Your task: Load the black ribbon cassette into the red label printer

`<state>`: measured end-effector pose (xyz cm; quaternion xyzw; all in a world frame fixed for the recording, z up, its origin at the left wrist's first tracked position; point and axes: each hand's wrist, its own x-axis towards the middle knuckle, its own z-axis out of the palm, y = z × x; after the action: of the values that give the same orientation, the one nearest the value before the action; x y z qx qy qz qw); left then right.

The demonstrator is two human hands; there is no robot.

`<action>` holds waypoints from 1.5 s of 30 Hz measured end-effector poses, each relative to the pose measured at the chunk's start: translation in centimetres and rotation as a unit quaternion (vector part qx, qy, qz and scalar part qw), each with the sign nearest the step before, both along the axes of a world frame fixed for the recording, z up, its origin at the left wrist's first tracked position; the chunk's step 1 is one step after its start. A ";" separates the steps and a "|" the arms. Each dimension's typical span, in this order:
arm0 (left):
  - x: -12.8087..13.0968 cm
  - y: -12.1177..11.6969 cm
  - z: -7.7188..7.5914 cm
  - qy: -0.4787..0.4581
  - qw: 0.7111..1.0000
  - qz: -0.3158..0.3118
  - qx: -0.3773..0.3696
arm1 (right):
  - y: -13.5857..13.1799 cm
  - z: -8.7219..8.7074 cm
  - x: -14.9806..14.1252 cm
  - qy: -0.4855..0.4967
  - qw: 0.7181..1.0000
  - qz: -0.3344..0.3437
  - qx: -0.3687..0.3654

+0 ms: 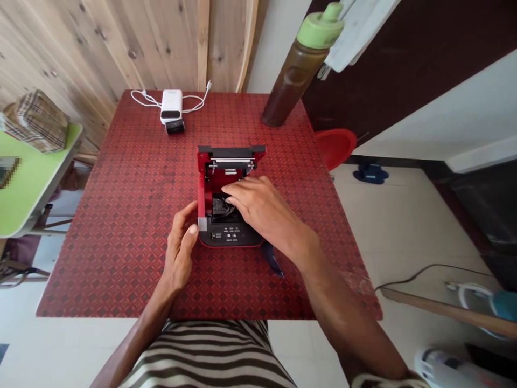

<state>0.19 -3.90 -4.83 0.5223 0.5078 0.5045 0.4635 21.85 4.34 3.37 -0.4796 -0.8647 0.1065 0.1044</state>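
A small red and black printer point(230, 237) sits on the table with its lid point(232, 151) raised. Its front panel carries small buttons, and a grey tape-like patch point(202, 224) marks the left front corner. A black cable bundle point(222, 209) lies in the compartment. My left hand point(180, 245) rests against the printer's left side, thumb apart from the fingers. Over the compartment's right part, my right hand point(258, 202) reaches in with fingers stretched leftward. Its thumb is at the cable bundle; whether it touches is hard to tell. The printer's right side is partly hidden by this hand.
A white power bank point(172, 105) with a white cable and a small black object point(175, 127) lie at the back left. A brown bottle point(293, 73) with a green cap stands back right. Dark fabric point(272, 260) pokes out beside the printer. A red stool point(337, 148) stands beyond the table.
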 end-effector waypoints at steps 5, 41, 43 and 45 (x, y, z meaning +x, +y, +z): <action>0.1 -0.2 -0.3 0.028 0.999 0.007 0.026 | 1.6 1.6 -2.1 -0.136 0.989 0.021 -0.063; 0.1 0.1 -0.2 0.029 0.999 0.023 0.002 | 0.8 -7.2 8.2 0.415 0.769 -0.453 0.173; 0.2 0.0 -0.1 0.024 0.999 0.024 -0.001 | 1.0 -8.6 7.6 0.378 0.793 -0.458 0.132; 0.2 0.0 -0.1 0.024 0.999 0.023 -0.003 | 0.7 -9.3 6.8 0.346 0.826 -0.438 0.075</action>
<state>0.39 -3.85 -4.89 0.5207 0.5327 0.5008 0.4408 28.64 5.02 -5.92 -0.7303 -0.4760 0.1432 0.4685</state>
